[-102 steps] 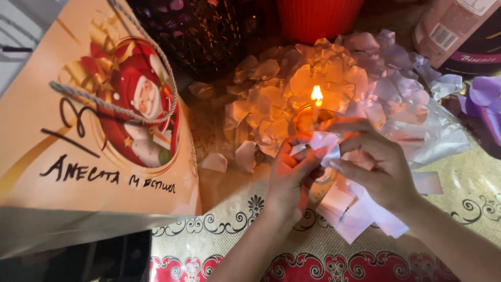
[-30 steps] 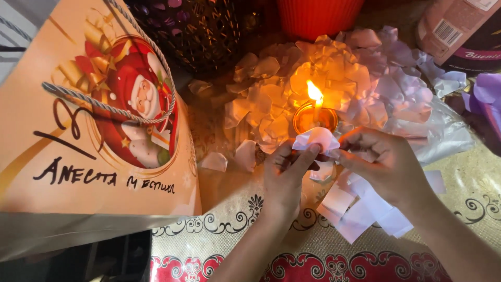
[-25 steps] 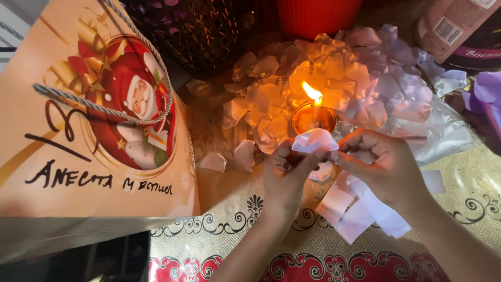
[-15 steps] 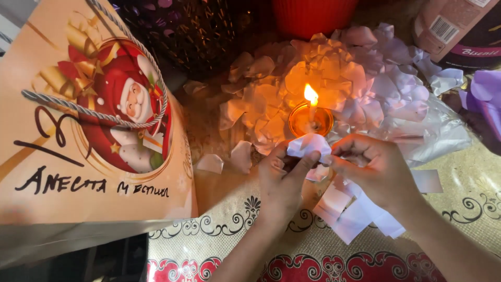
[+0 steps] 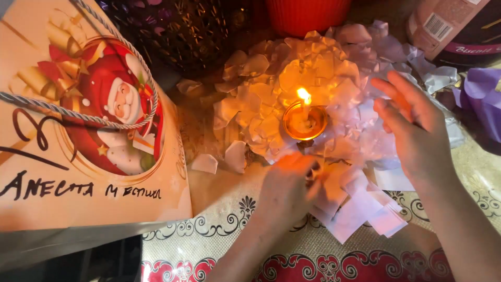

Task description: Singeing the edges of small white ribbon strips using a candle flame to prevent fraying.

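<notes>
Left hand (image 5: 289,183) curled just below a lit candle (image 5: 305,119), fingers (image 5: 313,175) bunched near a small white paper square; whether anything is actually pinched between them cannot be told through the glare. Right hand (image 5: 412,133) raised flat and released, grasping nothing, fingers (image 5: 389,94) spread and angled toward the flame, apparently kept clear of the heat. Candle seated in a small round amber holder (image 5: 305,125), a low pool of wax inside, just above the left fingertips and left of the right ones. Folded paper petals (image 5: 261,99) heaped around the holder, seemingly kept within easy reach. Loose stack of cut white paper squares (image 5: 360,209) lying under and between both wrists, ready to hand. Orange gift bag (image 5: 78,130) with a rope handle and a red-suited figure lying flat well left of the left hand, contents hidden. Red pot (image 5: 308,15) and dark patterned container (image 5: 177,31) beyond the fingers, insides not visible. Patterned tablecloth (image 5: 219,219) beneath.
</notes>
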